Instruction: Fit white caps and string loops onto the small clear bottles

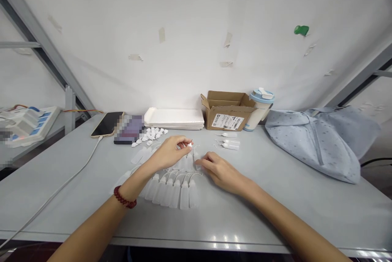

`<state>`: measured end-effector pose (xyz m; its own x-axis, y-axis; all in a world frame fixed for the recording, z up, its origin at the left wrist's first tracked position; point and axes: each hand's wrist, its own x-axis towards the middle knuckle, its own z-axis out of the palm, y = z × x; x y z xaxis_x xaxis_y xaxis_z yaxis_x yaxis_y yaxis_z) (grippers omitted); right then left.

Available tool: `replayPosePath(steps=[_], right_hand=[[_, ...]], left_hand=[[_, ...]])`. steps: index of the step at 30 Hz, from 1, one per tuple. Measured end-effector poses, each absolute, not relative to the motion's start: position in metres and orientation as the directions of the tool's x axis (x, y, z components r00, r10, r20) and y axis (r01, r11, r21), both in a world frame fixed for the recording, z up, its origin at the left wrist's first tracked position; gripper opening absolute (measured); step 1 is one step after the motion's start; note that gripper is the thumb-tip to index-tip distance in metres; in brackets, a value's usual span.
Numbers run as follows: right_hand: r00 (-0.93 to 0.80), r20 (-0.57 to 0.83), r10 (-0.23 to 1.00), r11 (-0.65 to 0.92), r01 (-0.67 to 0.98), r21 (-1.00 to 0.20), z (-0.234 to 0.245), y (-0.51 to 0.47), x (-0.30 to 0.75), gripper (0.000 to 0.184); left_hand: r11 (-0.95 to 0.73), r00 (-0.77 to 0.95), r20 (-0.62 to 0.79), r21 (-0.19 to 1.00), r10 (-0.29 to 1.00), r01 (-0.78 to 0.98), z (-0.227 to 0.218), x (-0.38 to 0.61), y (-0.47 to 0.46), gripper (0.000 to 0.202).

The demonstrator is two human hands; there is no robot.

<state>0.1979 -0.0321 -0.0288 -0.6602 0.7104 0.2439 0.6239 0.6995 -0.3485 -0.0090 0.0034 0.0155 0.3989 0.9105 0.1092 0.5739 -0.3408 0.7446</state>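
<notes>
Between the thumb and fingers of my left hand (173, 151) is a small white cap (190, 144), with a thin dark tip showing above it. My right hand (222, 172) has its fingers closed at a translucent squeeze bottle (197, 156), at the right end of the back row. In front of my hands lies a row of similar bottles (174, 192), each with a thin curved tube at its neck. My left hand and forearm hide part of the back row. Loose white caps (154, 132) are heaped beyond my left hand.
Several bottles with thin needle-like tips (229, 143) lie before an open cardboard box (228, 113). A lidded cup (259, 109) and grey-blue cloth (312, 143) stand to the right. White trays (174, 118), a phone (107, 124) and its cable (76, 176) are left.
</notes>
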Motion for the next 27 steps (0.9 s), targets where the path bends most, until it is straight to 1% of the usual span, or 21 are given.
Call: replayPosePath(steps=[4, 7, 10, 14, 19, 23, 27], right_hand=[[-0.622, 0.207, 0.755, 0.655, 0.707, -0.266, -0.029, -0.028, 0.202, 0.028], [-0.6, 0.191, 0.777, 0.629, 0.737, -0.248, -0.03, -0.024, 0.207, 0.029], [-0.585, 0.213, 0.783, 0.622, 0.727, -0.289, -0.032, -0.022, 0.21, 0.026], [-0.559, 0.311, 0.769, 0.639, 0.689, -0.342, -0.033, -0.023, 0.21, 0.022], [-0.575, 0.417, 0.704, 0.707, 0.618, -0.343, -0.027, -0.031, 0.206, 0.018], [-0.625, 0.432, 0.651, 0.759, 0.553, -0.343, -0.021, -0.039, 0.201, 0.017], [-0.641, 0.407, 0.651, 0.758, 0.514, -0.403, -0.018, -0.043, 0.198, 0.015]], left_hand=[[-0.311, 0.39, 0.094, 0.781, 0.916, 0.541, 0.012, -0.008, 0.005, 0.026], [-0.297, 0.404, 0.078, 0.805, 0.911, 0.514, 0.011, -0.007, 0.005, 0.026], [-0.27, 0.413, 0.048, 0.823, 0.91, 0.499, 0.009, -0.007, 0.005, 0.028], [-0.189, 0.399, -0.004, 0.876, 0.917, 0.444, 0.005, -0.007, 0.006, 0.027], [-0.091, 0.378, -0.047, 0.936, 0.924, 0.339, 0.004, -0.005, 0.006, 0.028], [-0.058, 0.406, -0.044, 0.97, 0.913, 0.237, 0.008, -0.002, 0.003, 0.026], [-0.075, 0.486, -0.016, 0.983, 0.874, 0.167, 0.013, -0.001, -0.002, 0.023]])
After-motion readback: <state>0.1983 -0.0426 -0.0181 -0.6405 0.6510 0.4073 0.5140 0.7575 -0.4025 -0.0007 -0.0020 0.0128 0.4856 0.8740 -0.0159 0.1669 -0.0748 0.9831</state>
